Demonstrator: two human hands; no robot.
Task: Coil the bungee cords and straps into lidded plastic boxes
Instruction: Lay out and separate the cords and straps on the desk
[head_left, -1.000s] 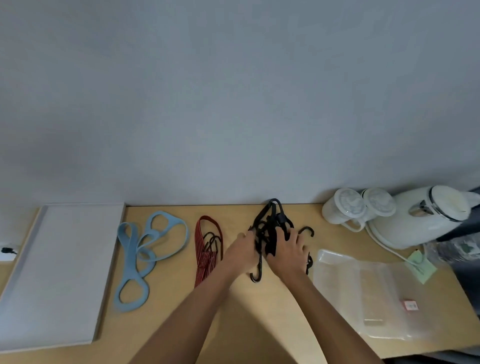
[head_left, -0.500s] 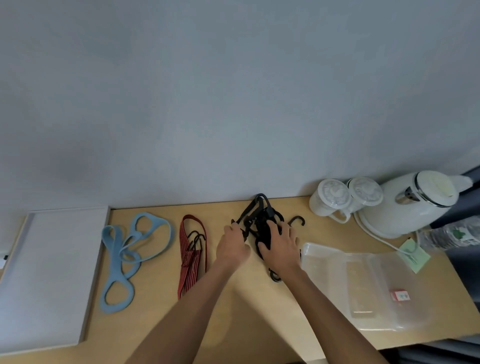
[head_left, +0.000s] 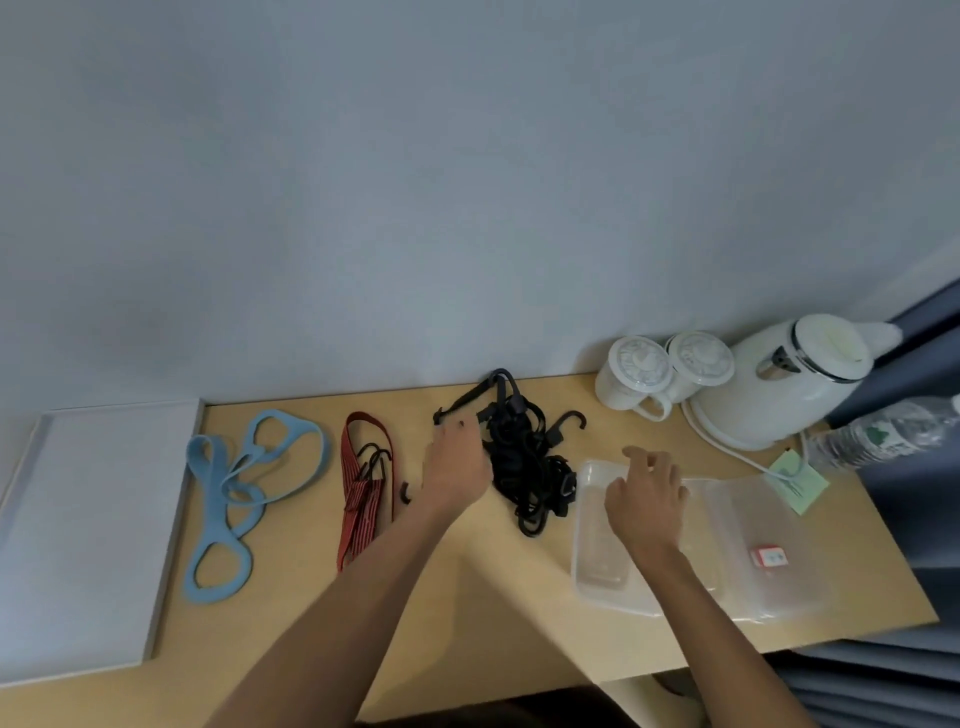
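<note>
A tangle of black bungee cords (head_left: 524, 467) with hooks lies at the back middle of the wooden table (head_left: 493, 597). My left hand (head_left: 457, 465) rests on its left side, fingers curled over a cord; one black hook pokes out left of the wrist. My right hand (head_left: 647, 501) hovers with fingers apart over a clear plastic box (head_left: 592, 551) to the right, holding nothing. More clear plastic, boxes or lids (head_left: 753, 519), lies beside it. A red bungee cord (head_left: 361, 499) and a light blue strap (head_left: 228, 483) lie loose to the left.
A white tray-like board (head_left: 88, 519) covers the table's left end. At the back right stand two lidded white mugs (head_left: 634, 379) and a white kettle (head_left: 779, 395) with its cable. A water bottle (head_left: 883, 431) and a green note (head_left: 797, 480) lie by the right edge.
My right hand has left the black tangle and moved right over the clear box, fingers spread. My left hand stays at the tangle. The view has shifted slightly.
</note>
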